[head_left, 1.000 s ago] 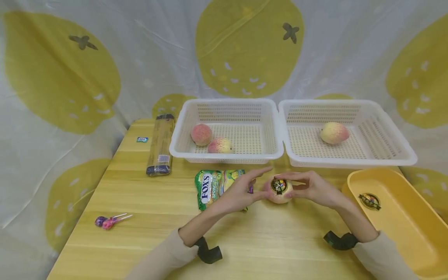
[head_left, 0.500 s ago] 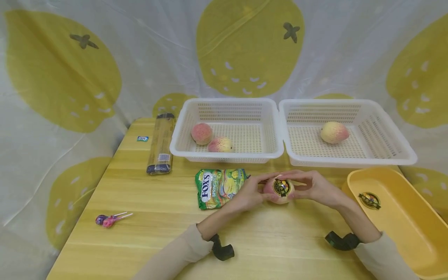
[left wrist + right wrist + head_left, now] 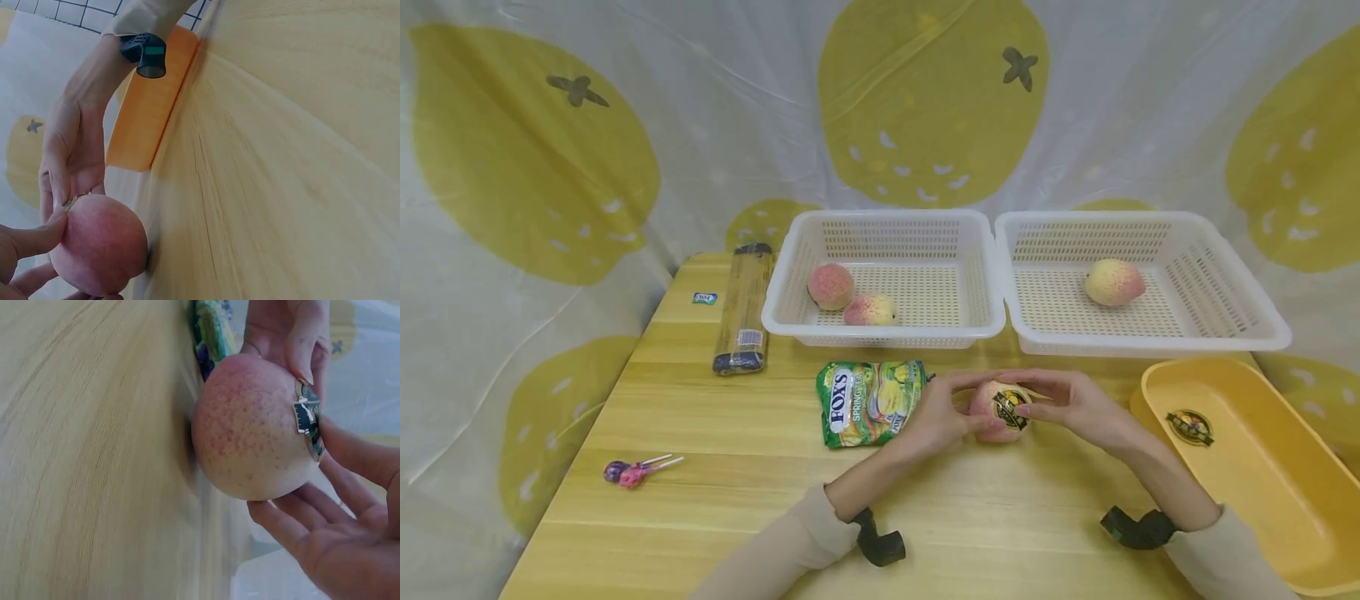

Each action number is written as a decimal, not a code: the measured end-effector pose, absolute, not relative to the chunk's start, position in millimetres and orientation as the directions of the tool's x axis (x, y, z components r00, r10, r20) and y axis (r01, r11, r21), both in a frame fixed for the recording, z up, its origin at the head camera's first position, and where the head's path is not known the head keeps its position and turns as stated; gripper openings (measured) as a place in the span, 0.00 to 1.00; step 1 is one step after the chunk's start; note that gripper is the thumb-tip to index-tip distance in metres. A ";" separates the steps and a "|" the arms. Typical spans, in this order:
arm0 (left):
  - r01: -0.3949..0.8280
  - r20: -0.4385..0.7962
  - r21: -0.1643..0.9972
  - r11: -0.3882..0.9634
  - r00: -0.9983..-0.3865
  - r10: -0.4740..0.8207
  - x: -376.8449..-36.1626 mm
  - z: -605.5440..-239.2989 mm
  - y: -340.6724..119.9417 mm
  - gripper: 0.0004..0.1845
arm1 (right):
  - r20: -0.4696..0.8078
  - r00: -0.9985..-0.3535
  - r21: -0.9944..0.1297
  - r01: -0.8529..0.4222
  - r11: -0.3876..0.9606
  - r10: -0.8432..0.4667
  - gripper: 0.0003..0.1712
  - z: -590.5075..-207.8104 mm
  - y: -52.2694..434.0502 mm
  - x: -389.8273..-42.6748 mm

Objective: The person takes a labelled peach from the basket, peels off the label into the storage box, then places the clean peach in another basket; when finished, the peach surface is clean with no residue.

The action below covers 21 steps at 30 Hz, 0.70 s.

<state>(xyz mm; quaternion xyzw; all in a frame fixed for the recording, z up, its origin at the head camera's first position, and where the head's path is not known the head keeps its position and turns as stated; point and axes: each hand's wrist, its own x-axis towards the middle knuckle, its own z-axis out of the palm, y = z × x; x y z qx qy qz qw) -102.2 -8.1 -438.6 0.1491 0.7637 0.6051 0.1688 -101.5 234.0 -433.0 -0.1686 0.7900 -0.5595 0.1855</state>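
Observation:
A pink and cream peach (image 3: 984, 406) stands on the table between both hands. On its upper right side is a black and gold label sticker (image 3: 1011, 408), its edge lifted slightly from the skin in the right wrist view. My left hand (image 3: 940, 414) holds the peach from the left, thumb on the near side and fingers behind. From the right, my right hand (image 3: 1082, 410) lays its thumb on the sticker, while its fingertips touch the peach's side (image 3: 250, 431). The left wrist view shows the left thumb beside the sticker's edge.
Behind are two white baskets: the left basket (image 3: 880, 332) holds two peaches, the right basket (image 3: 1150, 343) one. A yellow bin (image 3: 1262, 475) with a loose sticker (image 3: 1190, 427) stands right. Left lie a FOX'S candy bag (image 3: 868, 404), lollipops (image 3: 632, 473), a wrapped roll (image 3: 745, 308) and a small candy (image 3: 704, 298).
My left hand has come in from the left and taken hold of the peach. The peach has turned so the sticker faces further right. My right thumb has moved onto the sticker.

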 end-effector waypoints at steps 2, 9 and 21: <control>-0.031 -0.102 0.987 0.158 -0.881 0.462 -104.4 -440.5 -9.5 0.33 | -0.102 -0.863 -0.950 -0.062 0.305 -0.494 0.25 -434.1 234.7 -103.1; -0.006 -0.078 0.986 0.166 -0.900 0.429 -105.9 -443.9 -12.5 0.30 | -0.135 -0.916 -0.937 -0.006 0.349 -0.378 0.23 -427.7 228.4 -102.5; 0.141 -0.025 0.937 0.319 -0.885 0.465 -105.6 -441.8 -7.8 0.33 | -0.169 -0.931 -0.930 0.042 0.366 -0.324 0.22 -423.9 229.1 -100.4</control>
